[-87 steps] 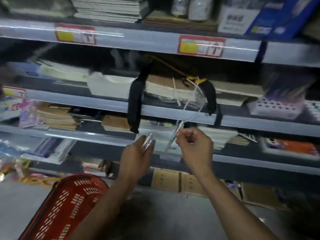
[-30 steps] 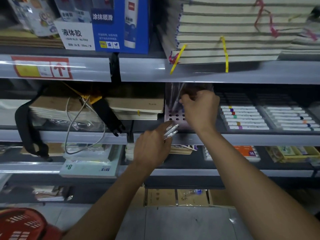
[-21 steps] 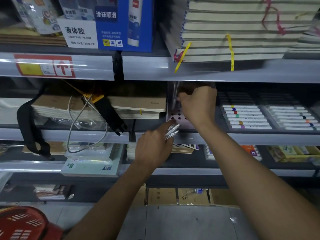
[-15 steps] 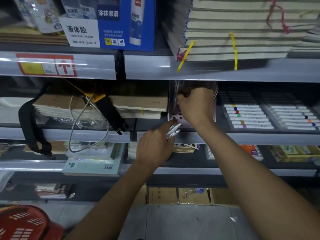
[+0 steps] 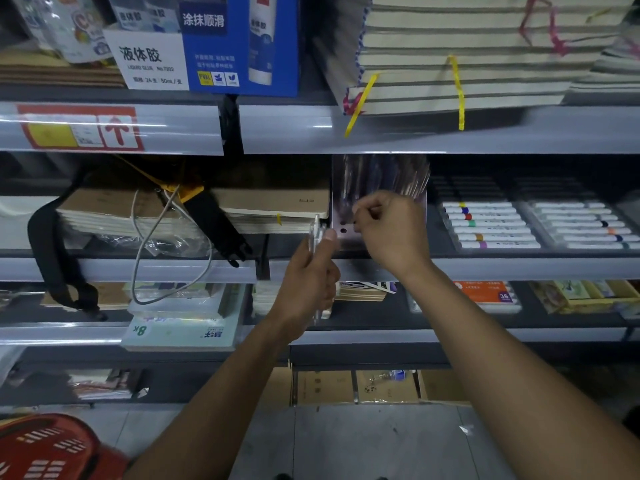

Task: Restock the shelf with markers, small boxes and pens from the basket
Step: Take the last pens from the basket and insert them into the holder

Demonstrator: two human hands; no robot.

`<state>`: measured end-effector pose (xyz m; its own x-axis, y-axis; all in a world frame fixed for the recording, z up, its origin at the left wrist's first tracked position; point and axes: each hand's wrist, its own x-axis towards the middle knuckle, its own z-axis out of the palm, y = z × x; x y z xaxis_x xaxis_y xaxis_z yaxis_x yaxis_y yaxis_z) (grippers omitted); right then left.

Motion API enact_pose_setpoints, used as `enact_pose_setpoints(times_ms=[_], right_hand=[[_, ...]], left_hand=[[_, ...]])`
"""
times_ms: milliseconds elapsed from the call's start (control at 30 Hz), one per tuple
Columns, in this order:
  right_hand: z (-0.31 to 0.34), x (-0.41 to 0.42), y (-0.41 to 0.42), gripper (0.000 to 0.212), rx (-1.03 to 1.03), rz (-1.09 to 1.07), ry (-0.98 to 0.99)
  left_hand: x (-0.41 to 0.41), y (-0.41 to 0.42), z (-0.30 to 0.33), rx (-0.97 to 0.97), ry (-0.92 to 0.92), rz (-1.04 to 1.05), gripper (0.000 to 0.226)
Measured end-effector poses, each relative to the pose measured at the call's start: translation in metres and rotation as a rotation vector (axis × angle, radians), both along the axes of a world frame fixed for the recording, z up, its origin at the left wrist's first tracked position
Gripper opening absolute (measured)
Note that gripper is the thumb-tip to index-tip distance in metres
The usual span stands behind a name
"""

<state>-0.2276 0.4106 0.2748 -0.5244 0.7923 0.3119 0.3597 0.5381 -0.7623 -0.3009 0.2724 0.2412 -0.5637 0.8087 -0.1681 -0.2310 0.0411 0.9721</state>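
My left hand [image 5: 306, 278] grips a small bunch of clear pens [image 5: 316, 233], held upright in front of the middle shelf edge. My right hand [image 5: 391, 226] is just right of it, fingers curled, in front of a pale perforated pen holder [image 5: 341, 230] that stands on the middle shelf with several pens [image 5: 381, 174] in it. Whether the right hand holds a pen I cannot make out. The red basket [image 5: 52, 448] sits on the floor at the lower left.
Trays of white markers [image 5: 491, 225] lie right of the holder. Stacked brown notebooks [image 5: 273, 202], a black strap [image 5: 45, 251] and a grey cable [image 5: 173, 251] fill the shelf to the left. A blue glue box [image 5: 239, 43] and tied notebook bundles [image 5: 460, 53] sit above. Cardboard boxes [image 5: 356, 386] stand below.
My right hand has drawn back out of the pen holder toward me. My left hand has turned the pens from slanted to upright and lifted them slightly.
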Motion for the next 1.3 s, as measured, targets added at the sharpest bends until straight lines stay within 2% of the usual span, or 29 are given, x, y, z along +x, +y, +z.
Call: enact_pose_setpoints(times_ms=[67, 167, 333, 433, 533, 633, 933, 1133, 1233, 1300], right_hand=[[-0.007, 0.008, -0.005, 0.013, -0.036, 0.017, 0.024], [-0.013, 0.019, -0.015, 0.012, -0.061, 0.042, 0.063], [-0.015, 0.032, -0.031, 0.012, -0.218, 0.178, 0.115], [-0.018, 0.036, -0.035, 0.009, -0.333, 0.269, 0.172], [-0.024, 0.037, -0.034, 0.006, -0.318, 0.222, 0.193], [-0.025, 0.037, -0.033, 0.016, -0.327, 0.218, 0.189], [-0.01, 0.029, -0.028, 0.016, -0.434, 0.283, 0.268], [-0.001, 0.027, -0.018, 0.009, -0.462, 0.326, 0.148], [0.003, 0.03, -0.014, 0.009, -0.45, 0.396, 0.079], [0.004, 0.031, -0.011, 0.005, -0.397, 0.45, 0.052]], left_hand=[[0.0, 0.0, 0.003, 0.004, -0.115, -0.007, 0.043], [0.0, -0.001, 0.004, 0.017, -0.17, -0.029, 0.043], [0.004, -0.002, 0.006, 0.071, -0.11, -0.06, 0.038], [0.007, -0.002, 0.008, 0.082, -0.092, -0.06, 0.046], [0.006, -0.002, 0.006, 0.066, -0.095, -0.059, 0.053], [0.005, -0.002, 0.006, 0.065, -0.076, -0.068, 0.054], [0.005, 0.0, 0.007, -0.027, -0.101, -0.176, 0.043], [0.004, -0.002, 0.007, -0.026, -0.127, -0.243, 0.032], [0.006, -0.001, 0.008, -0.046, -0.057, -0.258, 0.051], [0.007, -0.001, 0.008, -0.048, -0.026, -0.272, 0.054]])
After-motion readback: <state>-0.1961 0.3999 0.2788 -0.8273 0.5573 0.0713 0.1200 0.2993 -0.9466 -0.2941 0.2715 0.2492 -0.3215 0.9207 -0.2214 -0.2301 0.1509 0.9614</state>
